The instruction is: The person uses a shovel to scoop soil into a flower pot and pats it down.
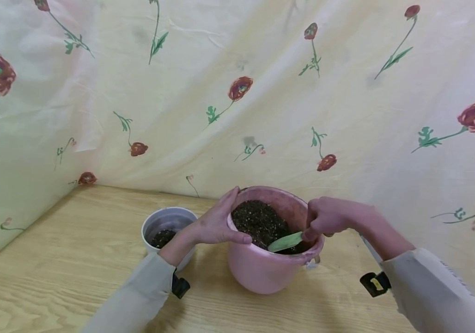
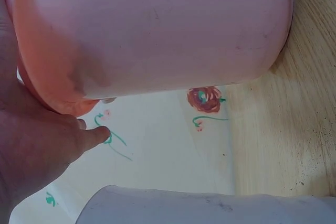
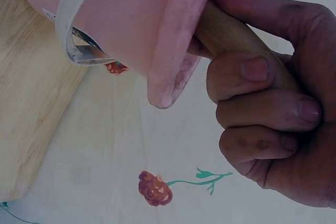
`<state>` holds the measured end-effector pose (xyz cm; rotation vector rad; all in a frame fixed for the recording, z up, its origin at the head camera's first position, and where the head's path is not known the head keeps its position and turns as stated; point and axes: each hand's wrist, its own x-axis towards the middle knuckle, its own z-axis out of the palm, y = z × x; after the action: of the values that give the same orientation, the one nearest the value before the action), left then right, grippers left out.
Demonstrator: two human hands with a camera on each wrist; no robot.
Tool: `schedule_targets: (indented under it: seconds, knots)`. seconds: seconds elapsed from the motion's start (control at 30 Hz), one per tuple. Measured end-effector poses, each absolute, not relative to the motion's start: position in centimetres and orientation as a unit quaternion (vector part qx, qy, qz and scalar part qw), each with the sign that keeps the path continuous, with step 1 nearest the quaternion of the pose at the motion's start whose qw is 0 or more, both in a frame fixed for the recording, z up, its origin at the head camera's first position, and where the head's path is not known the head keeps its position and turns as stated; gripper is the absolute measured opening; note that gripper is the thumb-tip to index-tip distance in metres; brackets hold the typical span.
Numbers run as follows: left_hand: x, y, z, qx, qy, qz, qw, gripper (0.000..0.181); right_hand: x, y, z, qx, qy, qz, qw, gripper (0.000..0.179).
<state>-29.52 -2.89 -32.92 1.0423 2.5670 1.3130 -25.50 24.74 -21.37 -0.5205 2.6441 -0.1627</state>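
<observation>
A pink bucket (image 1: pixel 262 273) of dark soil (image 1: pixel 258 222) stands on the table, its mouth tipped a little toward me. My left hand (image 1: pixel 216 222) grips its rim from the left, thumb along the front edge and fingers toward the back. In my right hand (image 1: pixel 331 216) is a small garden trowel with a green blade (image 1: pixel 285 242), which lies against the soil inside the bucket. The right wrist view shows those fingers curled round its wooden handle (image 3: pixel 236 38). Left of the bucket, partly behind my left wrist, is a white pot (image 1: pixel 150 219) with some soil at the bottom.
A light wooden table (image 1: pixel 75 259) carries both containers. Behind it hangs a pale curtain (image 1: pixel 179 101) printed with red flowers. The bucket's white carrying handle (image 3: pixel 68 14) hangs down its right side. Crumbs of soil lie on the wood in the left wrist view.
</observation>
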Motion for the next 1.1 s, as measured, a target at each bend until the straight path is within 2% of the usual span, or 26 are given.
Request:
schedule_targets:
  seconds: [0.2, 0.37, 0.6, 0.83, 1.1]
  knots:
    - [-29.6, -2.8, -33.0, 0.338, 0.836, 0.430, 0.037, 0.132, -25.8, 23.9, -22.4, -0.177, 0.955, -0.087, 0.221, 0.022]
    - [-29.5, -2.8, -33.0, 0.339, 0.837, 0.429, 0.039, 0.132, -26.0, 22.7, -23.0, -0.205, 0.955, -0.074, 0.202, 0.029]
    - [-29.5, -2.8, -32.9, 0.347, 0.836, 0.424, 0.028, 0.132, -26.4, 22.1, -24.3, -0.221, 0.954, -0.089, 0.181, 0.022]
    - [-29.5, -2.5, -32.6, 0.341, 0.844, 0.413, 0.027, 0.129, -26.4, 22.0, -26.2, -0.262, 0.955, -0.089, 0.110, 0.026]
    - [-29.5, -2.7, -32.5, 0.330, 0.850, 0.409, 0.034, 0.129, -26.5, 22.2, -27.7, -0.267, 0.954, -0.117, 0.066, 0.027]
